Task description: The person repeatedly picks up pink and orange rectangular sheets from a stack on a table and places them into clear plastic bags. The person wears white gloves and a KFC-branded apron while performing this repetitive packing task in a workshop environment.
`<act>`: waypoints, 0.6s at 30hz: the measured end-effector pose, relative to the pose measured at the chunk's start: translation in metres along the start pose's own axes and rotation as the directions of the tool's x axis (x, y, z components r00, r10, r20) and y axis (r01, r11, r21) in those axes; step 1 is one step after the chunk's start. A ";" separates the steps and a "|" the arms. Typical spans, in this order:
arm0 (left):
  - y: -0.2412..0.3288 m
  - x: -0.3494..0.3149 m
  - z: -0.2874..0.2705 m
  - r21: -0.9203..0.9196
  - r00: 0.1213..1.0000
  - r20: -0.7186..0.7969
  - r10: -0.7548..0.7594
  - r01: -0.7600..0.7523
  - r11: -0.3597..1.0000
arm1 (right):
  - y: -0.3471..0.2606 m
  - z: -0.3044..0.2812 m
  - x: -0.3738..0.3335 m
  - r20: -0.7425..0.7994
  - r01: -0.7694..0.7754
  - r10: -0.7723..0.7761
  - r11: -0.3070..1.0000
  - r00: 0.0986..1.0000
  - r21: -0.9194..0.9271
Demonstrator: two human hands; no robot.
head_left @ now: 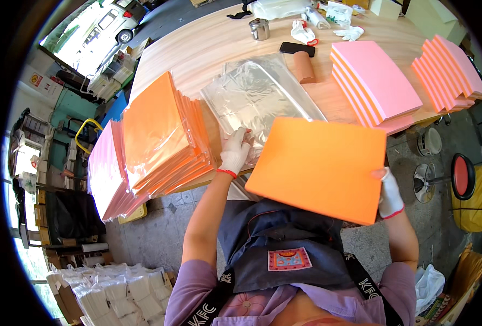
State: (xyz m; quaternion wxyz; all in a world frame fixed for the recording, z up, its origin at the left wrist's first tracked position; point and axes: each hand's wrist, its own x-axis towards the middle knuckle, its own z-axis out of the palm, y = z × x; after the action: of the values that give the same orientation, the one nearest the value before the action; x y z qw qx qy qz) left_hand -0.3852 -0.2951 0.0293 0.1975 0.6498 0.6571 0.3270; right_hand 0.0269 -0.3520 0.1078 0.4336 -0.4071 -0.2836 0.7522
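My right hand [390, 196], in a white glove with bare fingertips, grips the right edge of an orange sheet stack [319, 168]. The stack is held tilted in front of my apron, over the table's near edge. At the near left corner of a pile of clear plastic bags [257, 89], my left hand [235, 153] has its gloved fingers curled on a bag's edge. Left of that hand lies a pile of orange sheets in clear bags [159, 127], with bagged pink sheets [108, 168] beside it.
Pink and orange sheet stacks [376, 79] stand on the right of the table, with another fanned pile [450, 70] beyond. Behind the bags are a brown block [304, 68], a black phone [297, 49] and a metal cup [259, 29]. A stool [461, 176] is at right.
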 end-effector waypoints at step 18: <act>0.029 -0.015 -0.021 0.208 0.973 -0.199 0.117 -0.074 0.975 | 0.087 0.004 0.040 0.146 0.017 -0.080 0.920 0.986 0.393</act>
State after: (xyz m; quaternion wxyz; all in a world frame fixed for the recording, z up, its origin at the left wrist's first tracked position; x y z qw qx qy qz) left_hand -0.3773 -0.3155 0.0620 0.0451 0.6591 0.6715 0.3356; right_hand -0.0245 -0.3572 0.0277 0.5004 -0.2440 -0.1719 0.8127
